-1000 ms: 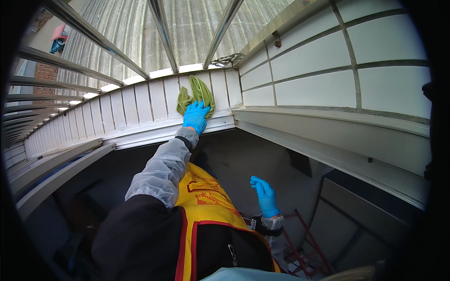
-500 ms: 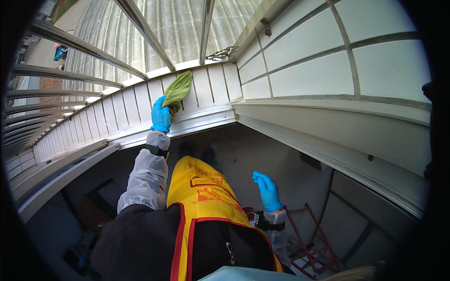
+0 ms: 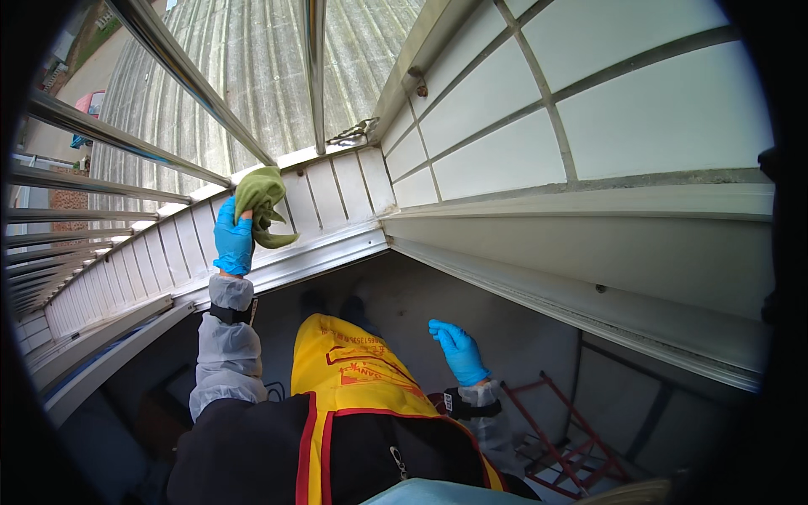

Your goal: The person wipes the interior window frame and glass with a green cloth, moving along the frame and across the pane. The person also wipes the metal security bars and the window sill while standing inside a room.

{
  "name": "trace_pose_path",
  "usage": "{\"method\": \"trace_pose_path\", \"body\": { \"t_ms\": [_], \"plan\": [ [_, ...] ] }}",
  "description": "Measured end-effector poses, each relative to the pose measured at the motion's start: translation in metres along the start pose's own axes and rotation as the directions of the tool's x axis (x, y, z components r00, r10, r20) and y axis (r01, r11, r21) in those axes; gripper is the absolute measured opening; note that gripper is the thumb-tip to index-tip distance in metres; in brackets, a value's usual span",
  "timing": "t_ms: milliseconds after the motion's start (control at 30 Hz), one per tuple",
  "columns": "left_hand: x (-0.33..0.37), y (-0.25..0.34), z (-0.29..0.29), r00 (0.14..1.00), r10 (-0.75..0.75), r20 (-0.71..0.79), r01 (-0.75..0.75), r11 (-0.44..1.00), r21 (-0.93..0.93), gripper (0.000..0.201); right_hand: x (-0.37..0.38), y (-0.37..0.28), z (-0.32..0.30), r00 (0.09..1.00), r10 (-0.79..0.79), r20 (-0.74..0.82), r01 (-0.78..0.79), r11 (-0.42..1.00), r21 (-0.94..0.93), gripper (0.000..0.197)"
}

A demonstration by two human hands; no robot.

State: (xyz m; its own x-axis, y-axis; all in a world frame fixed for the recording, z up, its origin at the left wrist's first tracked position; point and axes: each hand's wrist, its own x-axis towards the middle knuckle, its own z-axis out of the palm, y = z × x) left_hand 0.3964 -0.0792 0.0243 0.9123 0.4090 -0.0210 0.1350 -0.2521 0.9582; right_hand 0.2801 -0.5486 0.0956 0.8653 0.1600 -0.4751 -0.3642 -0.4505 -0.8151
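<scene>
My left hand (image 3: 233, 244), in a blue glove, grips a crumpled green cloth (image 3: 261, 202). The cloth rests against the narrow white-tiled sill (image 3: 318, 194), close to the foot of a shiny metal railing (image 3: 198, 97). Part of it hangs loose beside my fingers. My right hand (image 3: 461, 353), gloved in blue too, hovers in front of my body at the right. Its fingers are loosely bent, and I see nothing in them.
A pale metal window track (image 3: 337, 246) runs along the sill's inner side. The right wall has large white tiles (image 3: 497, 147) above a long frame ledge (image 3: 589, 252). A red metal frame (image 3: 568, 438) stands below at the right. Corrugated roofing (image 3: 252, 76) lies beyond the railing.
My left hand has moved the green cloth leftward along the sill, away from the corner, and the cloth is bunched differently. The view has shifted; my right hand keeps much the same pose.
</scene>
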Motion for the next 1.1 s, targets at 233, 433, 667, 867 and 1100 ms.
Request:
{"method": "trace_pose_path", "body": {
  "t_ms": [233, 433, 667, 867, 1100],
  "plan": [
    [0.017, -0.068, 0.153, 0.779, -0.226, 0.585, -0.427, 0.492, 0.758, 0.048, -0.019, 0.010, -0.007, 0.987, 0.150, -0.063, -0.151, 0.988, -0.011, 0.025],
    [0.069, -0.055, 0.264, 0.871, -0.097, 0.482, -0.372, 0.511, 0.775, 0.055, -0.052, 0.024, -0.013, 0.979, 0.157, -0.130, -0.149, 0.987, 0.063, 0.027],
    [0.049, -0.054, 0.251, 0.755, 0.093, 0.649, -0.558, 0.610, 0.562, 0.048, -0.065, 0.032, -0.001, 0.962, 0.229, -0.150, -0.229, 0.973, 0.016, 0.026],
    [-0.001, -0.098, 0.173, 0.768, -0.027, 0.640, -0.275, 0.888, 0.368, 0.045, -0.042, 0.029, 0.006, 0.996, 0.057, -0.066, -0.056, 0.998, 0.024, 0.025],
    [-0.016, -0.100, 0.159, 0.886, -0.078, 0.457, -0.186, 0.843, 0.505, 0.044, -0.048, 0.037, -0.003, 0.989, 0.133, -0.067, -0.132, 0.991, 0.019, 0.026]
  ]
}}
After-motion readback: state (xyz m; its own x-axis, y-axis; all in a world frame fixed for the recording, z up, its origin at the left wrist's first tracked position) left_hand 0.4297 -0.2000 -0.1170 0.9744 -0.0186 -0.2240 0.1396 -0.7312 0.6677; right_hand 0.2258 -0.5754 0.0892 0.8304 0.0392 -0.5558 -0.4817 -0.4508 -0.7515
